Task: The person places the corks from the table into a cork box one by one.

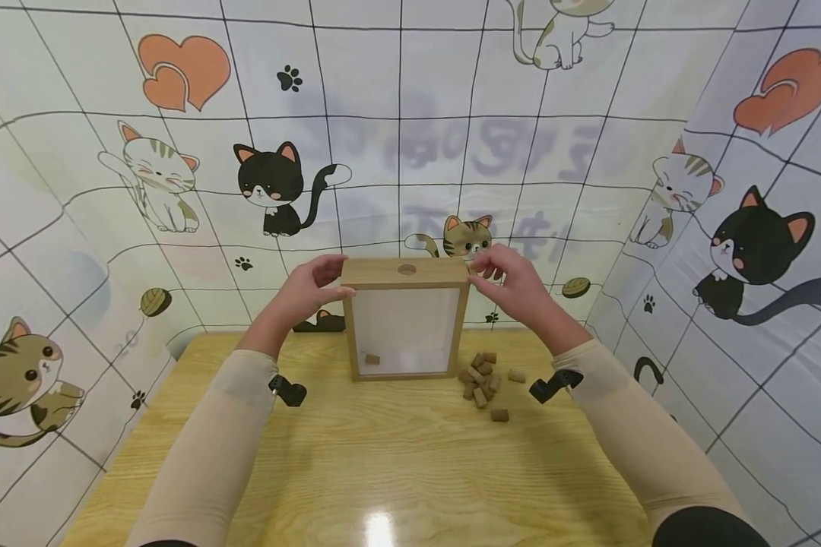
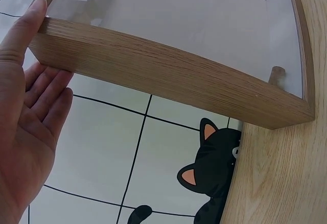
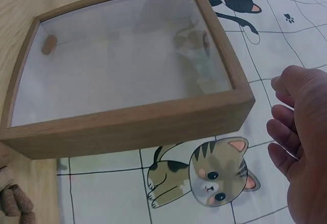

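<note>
A shallow wooden box (image 1: pixel 438 273) with a clear front stands upright on the table, a round hole (image 1: pixel 407 269) in its top. One cork (image 3: pixel 49 45) lies inside at the bottom. My left hand (image 1: pixel 315 285) holds the box's upper left corner, thumb on the front edge and fingers at the side, as the left wrist view shows. Beside the upper right corner is my right hand (image 1: pixel 509 285); the right wrist view has it apart from the box, its fingers (image 3: pixel 283 124) loosely bent around nothing.
A heap of corks (image 1: pixel 482 372) lies on the wooden table (image 1: pixel 356 456) just right of the box, with a few loose ones beside it. A white cloth (image 1: pixel 362 175) printed with cats and grid lines hangs behind the table and along both sides.
</note>
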A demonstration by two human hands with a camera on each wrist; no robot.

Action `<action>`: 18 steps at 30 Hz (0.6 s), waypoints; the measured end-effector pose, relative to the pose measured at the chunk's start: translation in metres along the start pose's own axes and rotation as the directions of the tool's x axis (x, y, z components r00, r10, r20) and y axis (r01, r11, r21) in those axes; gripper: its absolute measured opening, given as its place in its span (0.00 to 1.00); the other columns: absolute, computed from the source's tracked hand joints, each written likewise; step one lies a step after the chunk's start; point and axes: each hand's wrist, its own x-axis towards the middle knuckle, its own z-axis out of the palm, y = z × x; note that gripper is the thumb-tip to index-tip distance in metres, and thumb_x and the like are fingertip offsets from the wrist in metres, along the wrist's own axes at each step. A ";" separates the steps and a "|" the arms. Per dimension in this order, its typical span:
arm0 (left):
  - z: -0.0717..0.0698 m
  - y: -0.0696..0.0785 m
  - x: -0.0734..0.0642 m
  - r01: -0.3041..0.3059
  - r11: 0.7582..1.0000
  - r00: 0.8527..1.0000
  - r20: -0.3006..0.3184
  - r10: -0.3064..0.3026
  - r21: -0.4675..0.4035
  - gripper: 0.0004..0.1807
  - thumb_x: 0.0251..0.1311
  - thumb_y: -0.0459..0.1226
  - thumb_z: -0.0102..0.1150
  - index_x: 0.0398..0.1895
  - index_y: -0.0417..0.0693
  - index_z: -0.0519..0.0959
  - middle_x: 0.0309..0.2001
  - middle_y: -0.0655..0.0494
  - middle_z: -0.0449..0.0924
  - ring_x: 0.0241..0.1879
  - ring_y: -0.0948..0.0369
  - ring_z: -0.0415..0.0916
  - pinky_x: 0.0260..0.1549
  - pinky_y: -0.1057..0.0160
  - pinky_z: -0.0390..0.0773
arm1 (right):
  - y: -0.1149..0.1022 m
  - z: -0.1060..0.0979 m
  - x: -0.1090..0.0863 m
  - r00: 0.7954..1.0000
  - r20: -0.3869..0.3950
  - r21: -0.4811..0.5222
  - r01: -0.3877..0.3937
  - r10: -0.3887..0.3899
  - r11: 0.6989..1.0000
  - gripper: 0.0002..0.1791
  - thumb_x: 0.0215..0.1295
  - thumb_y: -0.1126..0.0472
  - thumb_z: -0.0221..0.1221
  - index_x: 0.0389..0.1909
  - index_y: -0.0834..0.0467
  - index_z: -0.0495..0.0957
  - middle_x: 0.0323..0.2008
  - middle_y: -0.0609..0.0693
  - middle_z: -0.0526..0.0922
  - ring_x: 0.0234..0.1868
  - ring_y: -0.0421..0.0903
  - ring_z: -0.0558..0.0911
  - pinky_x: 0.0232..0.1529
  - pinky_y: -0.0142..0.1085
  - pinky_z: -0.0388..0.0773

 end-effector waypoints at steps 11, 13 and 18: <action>0.001 0.000 0.001 -0.004 1.000 1.000 0.004 0.004 -0.014 0.44 0.69 0.47 0.80 0.83 0.48 0.69 0.76 0.46 0.74 0.78 0.46 0.70 0.78 0.41 0.71 | 0.033 -0.004 -0.061 0.973 0.009 0.007 -0.229 0.229 0.973 0.06 0.79 0.63 0.68 0.51 0.59 0.85 0.46 0.51 0.85 0.43 0.46 0.80 0.43 0.39 0.79; 0.000 0.000 0.000 0.000 1.000 1.000 0.003 0.000 -0.015 0.45 0.68 0.47 0.80 0.83 0.48 0.69 0.76 0.46 0.74 0.78 0.45 0.70 0.78 0.41 0.71 | 0.040 -0.004 -0.071 0.962 0.033 0.007 -0.271 0.271 0.962 0.07 0.80 0.61 0.68 0.52 0.57 0.85 0.46 0.51 0.85 0.43 0.47 0.80 0.43 0.40 0.79; -0.001 0.000 0.000 0.007 1.000 1.000 0.004 -0.007 -0.017 0.44 0.69 0.47 0.79 0.84 0.48 0.68 0.77 0.45 0.73 0.78 0.44 0.69 0.79 0.41 0.69 | 0.058 0.000 -0.096 0.938 0.079 -0.013 -0.338 0.338 0.941 0.08 0.80 0.58 0.68 0.53 0.56 0.85 0.45 0.51 0.85 0.43 0.49 0.80 0.42 0.41 0.80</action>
